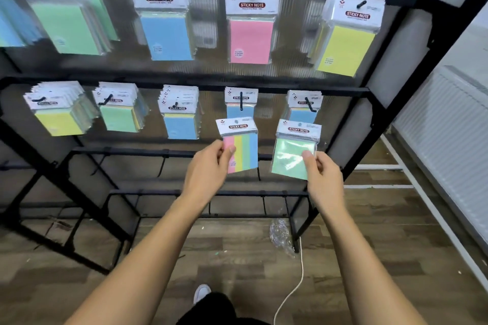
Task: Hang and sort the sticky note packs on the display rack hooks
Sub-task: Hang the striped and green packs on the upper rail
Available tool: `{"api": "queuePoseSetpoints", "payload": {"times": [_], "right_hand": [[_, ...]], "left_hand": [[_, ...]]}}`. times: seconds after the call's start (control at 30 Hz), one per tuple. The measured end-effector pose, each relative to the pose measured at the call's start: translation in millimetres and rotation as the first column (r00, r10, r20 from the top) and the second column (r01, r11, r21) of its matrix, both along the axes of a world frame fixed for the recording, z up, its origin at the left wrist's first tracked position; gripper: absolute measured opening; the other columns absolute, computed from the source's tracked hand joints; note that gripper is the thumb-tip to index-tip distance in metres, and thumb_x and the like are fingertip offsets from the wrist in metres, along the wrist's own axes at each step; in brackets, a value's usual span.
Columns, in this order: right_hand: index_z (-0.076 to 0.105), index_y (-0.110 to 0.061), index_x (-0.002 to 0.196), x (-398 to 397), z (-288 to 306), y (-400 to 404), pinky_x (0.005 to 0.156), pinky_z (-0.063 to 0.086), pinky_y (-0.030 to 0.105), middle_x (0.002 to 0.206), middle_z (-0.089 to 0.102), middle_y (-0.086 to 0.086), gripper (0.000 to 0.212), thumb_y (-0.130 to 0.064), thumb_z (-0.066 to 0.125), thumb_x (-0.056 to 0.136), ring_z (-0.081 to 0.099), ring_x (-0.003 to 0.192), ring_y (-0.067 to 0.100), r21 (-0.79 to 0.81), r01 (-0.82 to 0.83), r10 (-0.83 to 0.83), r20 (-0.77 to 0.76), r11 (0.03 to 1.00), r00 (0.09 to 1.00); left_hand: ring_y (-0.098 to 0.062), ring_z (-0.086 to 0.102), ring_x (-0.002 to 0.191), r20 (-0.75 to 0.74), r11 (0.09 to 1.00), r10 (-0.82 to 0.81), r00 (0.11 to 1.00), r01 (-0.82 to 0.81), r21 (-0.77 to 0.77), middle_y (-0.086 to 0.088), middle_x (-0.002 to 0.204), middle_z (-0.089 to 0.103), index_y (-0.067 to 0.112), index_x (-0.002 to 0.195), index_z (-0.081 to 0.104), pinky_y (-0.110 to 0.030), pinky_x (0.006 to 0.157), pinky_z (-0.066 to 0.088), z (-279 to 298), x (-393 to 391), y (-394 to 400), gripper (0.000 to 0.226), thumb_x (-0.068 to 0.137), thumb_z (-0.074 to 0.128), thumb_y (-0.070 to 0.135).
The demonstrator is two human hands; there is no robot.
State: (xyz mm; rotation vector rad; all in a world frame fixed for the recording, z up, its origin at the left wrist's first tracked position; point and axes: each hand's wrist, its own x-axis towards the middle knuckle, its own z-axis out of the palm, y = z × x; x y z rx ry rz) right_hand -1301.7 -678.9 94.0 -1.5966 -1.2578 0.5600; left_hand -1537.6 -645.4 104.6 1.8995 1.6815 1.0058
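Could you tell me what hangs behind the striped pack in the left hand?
A blue-fronted pack on its hook hangs behind the striped pack; its lower part is covered.

Before the display rack (369, 92), the left hand (208, 166) pinches a striped pack (244, 150); the right hand (323, 177) pinches a green pack (291, 158).

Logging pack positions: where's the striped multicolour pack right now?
Head view, centre: the striped pack is pinched in the left hand, just below a second-row hook, left of the green pack.
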Motion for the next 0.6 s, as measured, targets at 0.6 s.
{"api": "queuePoseSetpoints", "payload": {"times": [0.6], "right_hand": [[0.035, -0.019, 0.069, -121.4, -10.0, 0.6, 0.055, 0.025, 0.025, 0.056, 0.032, -0.009, 0.039, -0.031, 0.051, 0.102, 0.028, 0.059, 0.009, -0.035, -0.284, 0.285, 0.052, 0.958, 0.957]], "left_hand": [[0.003, 0.049, 0.056, 0.159, 0.991, 0.133, 0.978, -0.128, -0.038, 0.016, 0.059, 0.052, 0.018, 0.084, 0.058, -0.015, 0.053, 0.033, -10.9, -122.1, -55.5, 0.019, 0.100, 0.054, 0.027]]}}
